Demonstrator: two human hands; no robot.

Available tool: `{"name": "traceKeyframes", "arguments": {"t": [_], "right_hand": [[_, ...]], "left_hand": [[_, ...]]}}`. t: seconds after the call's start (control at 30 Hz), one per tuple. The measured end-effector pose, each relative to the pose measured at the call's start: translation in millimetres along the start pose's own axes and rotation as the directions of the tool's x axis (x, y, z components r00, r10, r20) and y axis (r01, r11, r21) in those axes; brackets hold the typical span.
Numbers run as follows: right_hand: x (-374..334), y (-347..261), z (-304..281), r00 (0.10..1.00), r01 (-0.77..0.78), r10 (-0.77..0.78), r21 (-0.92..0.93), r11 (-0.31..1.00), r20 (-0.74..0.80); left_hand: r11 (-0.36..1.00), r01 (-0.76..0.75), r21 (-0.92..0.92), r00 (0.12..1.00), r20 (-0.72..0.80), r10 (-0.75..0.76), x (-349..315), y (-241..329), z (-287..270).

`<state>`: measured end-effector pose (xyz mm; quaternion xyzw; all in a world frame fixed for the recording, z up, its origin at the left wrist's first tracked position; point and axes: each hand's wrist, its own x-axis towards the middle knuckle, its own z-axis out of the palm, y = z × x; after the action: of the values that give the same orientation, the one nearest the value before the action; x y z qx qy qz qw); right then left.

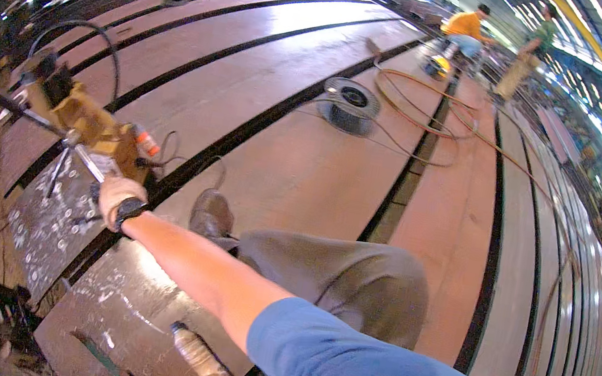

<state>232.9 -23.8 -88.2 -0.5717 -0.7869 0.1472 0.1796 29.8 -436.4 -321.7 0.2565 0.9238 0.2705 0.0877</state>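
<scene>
My right arm, in a blue sleeve, stretches across to the left. At its end my right hand (119,198), in a pale glove with a dark watch at the wrist, is closed around one spoke of a spoked feed handle (71,139). Another spoke with a black grip points up and left. The handle sits on a worn yellow-brown machine (99,122), which looks like a portable drill, with a dark upper part and a black cable arching over it. Small rings and metal chips (44,231) lie scattered on the plate below. My left hand does not show.
A plastic bottle (204,362) lies near me, and an orange-and-white container (146,140) is beside the machine. A wire spool (350,106) and coiled orange hose (409,120) rest on the slotted metal floor. Two people (466,29) are at the far right.
</scene>
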Motion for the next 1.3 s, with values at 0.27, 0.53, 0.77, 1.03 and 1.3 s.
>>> {"name": "traceKeyframes", "arguments": {"t": [0.27, 0.53, 0.77, 1.03, 1.3], "right_hand": [[8, 27, -7, 0.973, 0.154, -0.14, -0.063, 0.986, 0.181], [16, 11, -24, 0.997, 0.045, -0.036, -0.139, 0.989, 0.065], [17, 21, -30, 0.988, 0.088, -0.056, -0.23, 0.969, 0.141], [7, 16, 8, 0.986, -0.145, 0.157, 0.194, 0.97, -0.052], [-2, -25, 38, 0.971, 0.096, -0.154, 0.29, 0.952, 0.184]], "left_hand": [[0.824, -0.556, 0.113, 0.824, 0.21, 0.527, -44, 196, 18], [0.875, -0.391, 0.286, 0.914, 0.228, 0.335, 81, 156, 30], [0.855, -0.006, 0.519, 0.961, 0.238, -0.138, 109, 105, -52], [0.979, -0.2, 0.037, 0.935, 0.306, 0.179, 118, 258, -66], [0.889, -0.292, -0.352, 0.674, 0.584, 0.453, 185, 449, -24]]}}
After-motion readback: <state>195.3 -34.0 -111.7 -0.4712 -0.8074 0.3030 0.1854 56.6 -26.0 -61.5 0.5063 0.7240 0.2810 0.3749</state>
